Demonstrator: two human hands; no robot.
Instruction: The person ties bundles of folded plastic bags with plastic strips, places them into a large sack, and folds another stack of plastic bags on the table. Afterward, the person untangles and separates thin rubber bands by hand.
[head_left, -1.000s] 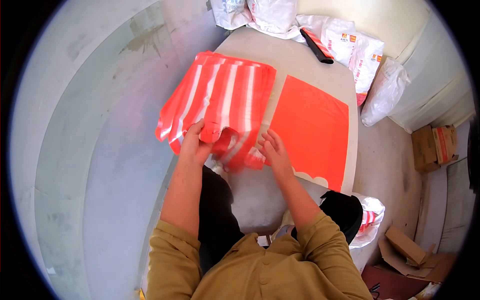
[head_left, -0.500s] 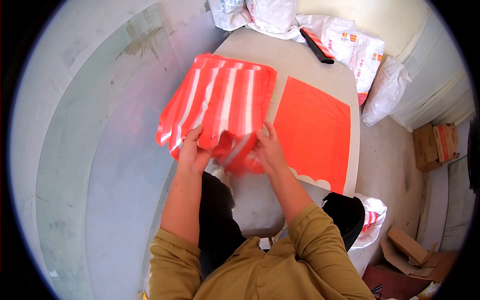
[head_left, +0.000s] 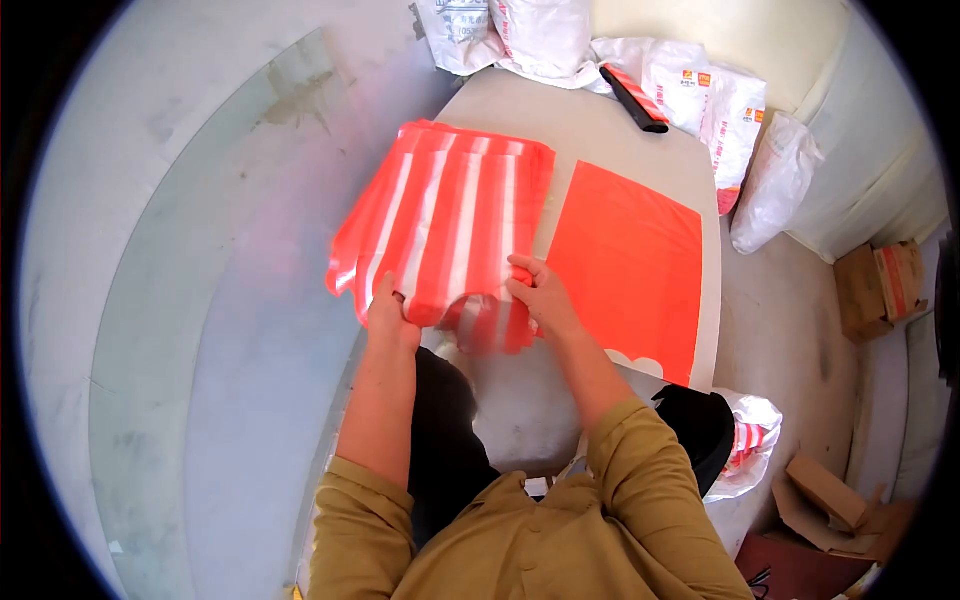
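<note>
A stack of red-and-white striped plastic bags (head_left: 435, 200) lies on the left part of the table, its near end hanging over the edge. My left hand (head_left: 392, 305) pinches the near left part of the top bag. At the near right corner, my right hand (head_left: 545, 300) has its thumb and fingers closed on the same bag. Between the hands the bag's edge curves up, and the loose plastic below it is blurred. To the right of the stack lies a flat plain red sheet (head_left: 630, 270) with a scalloped pale piece at its near edge.
White printed sacks (head_left: 545, 40) line the table's far edge. A black-and-red roll (head_left: 635, 98) rests at the far right of the table (head_left: 600, 130). Cardboard boxes (head_left: 865, 290) stand on the floor to the right. An open white sack (head_left: 750, 440) holding striped plastic is beside my leg.
The top bag's striped face now lies straighter and flatter between my hands. My left hand is slightly lower and further right in view; the right hand remains at the right corner.
</note>
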